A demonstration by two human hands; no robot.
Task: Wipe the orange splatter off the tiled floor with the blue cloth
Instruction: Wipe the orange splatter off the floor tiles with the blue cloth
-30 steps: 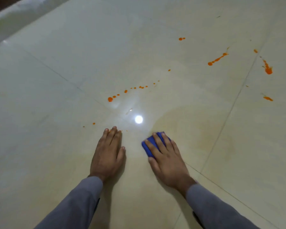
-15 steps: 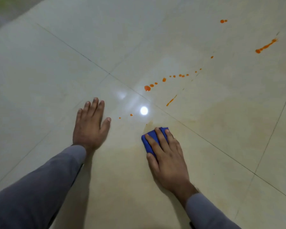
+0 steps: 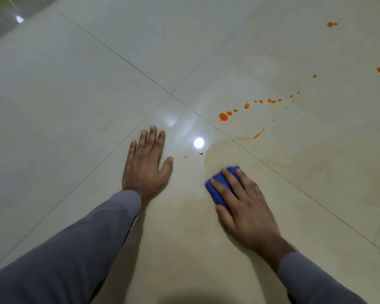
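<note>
Low in the frame, both grey sleeves (image 3: pixel 79 249) reach forward over the glossy tiled floor (image 3: pixel 53 95). Right of centre, the right hand (image 3: pixel 244 207) lies flat on the blue cloth (image 3: pixel 217 189), fingers long and only slightly bent, pressing it down rather than gripping. The cloth looks soft, light and folded into a pad, so I'd guess it slides easily under a flat palm and bunches if pinched by one corner. The left hand (image 3: pixel 146 165), left of centre, rests spread and flat on the tile, holding nothing. Around the cloth the floor shows a faint yellowish smear (image 3: pixel 228 154). Farther up, toward the upper right, the orange splatter (image 3: pixel 223 116) trails away in drops, not yet wiped.
</note>
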